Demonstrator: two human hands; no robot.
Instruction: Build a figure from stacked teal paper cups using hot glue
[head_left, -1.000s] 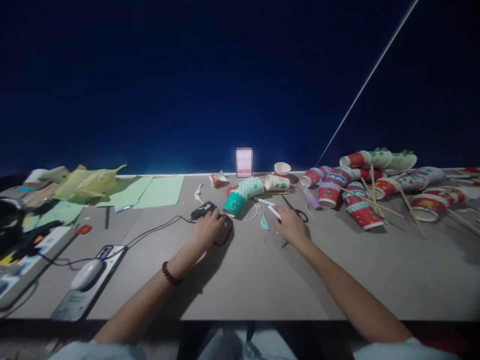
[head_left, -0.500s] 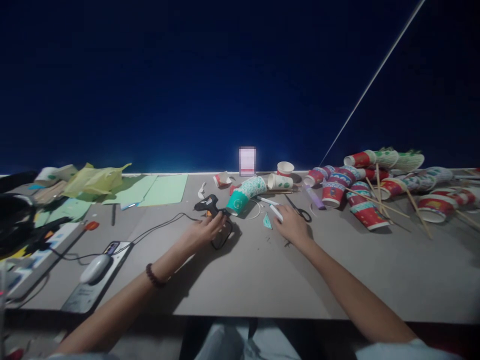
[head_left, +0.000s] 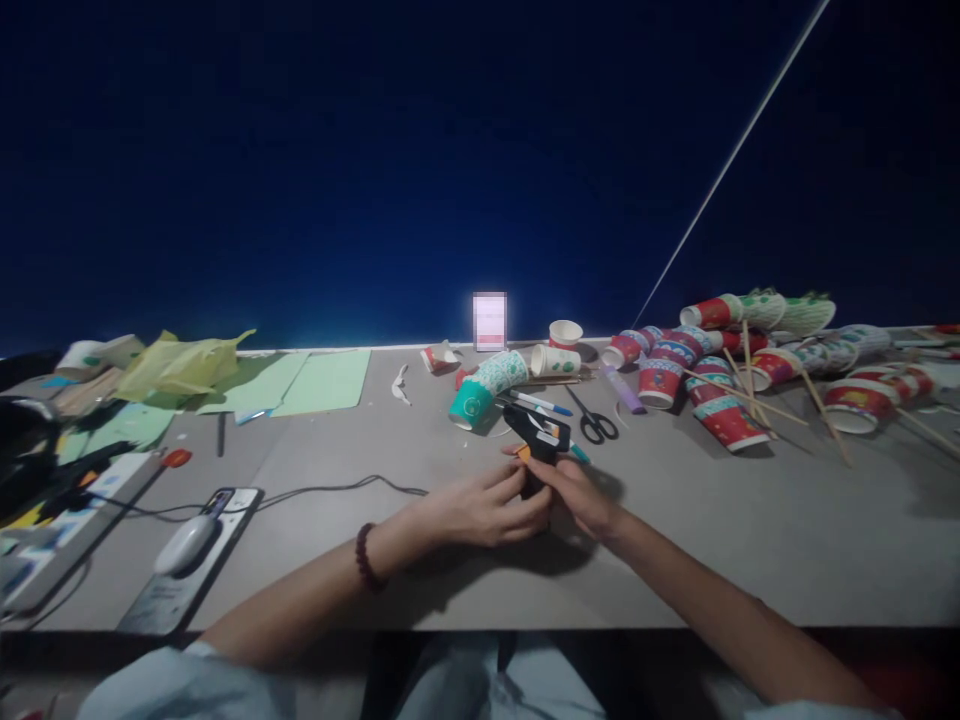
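Observation:
A black glue gun (head_left: 541, 432) with an orange trigger is held between my two hands just above the table. My left hand (head_left: 480, 508) has its fingers wrapped about the grip from the left. From the right, my right hand (head_left: 589, 498) closes on the back of the grip, its fingers partly hidden behind the gun. Past the gun lie two markers (head_left: 551, 404), a pair of black scissors (head_left: 598, 428) and a curved chain of paper cups (head_left: 480, 390), green at its near end.
A phone (head_left: 150, 610) with a white mouse (head_left: 187, 545) on it lies at left, near a power strip (head_left: 82, 530). The glue gun's cord (head_left: 322, 488) crosses the table. Decorated cup chains (head_left: 724, 405) and wooden sticks (head_left: 825, 415) crowd the right. Green paper (head_left: 326, 380) lies at the back left.
My left hand has carried the glue gun rightward and nearer to me. My right hand has let go of the white marker, moved down and joined it on the gun.

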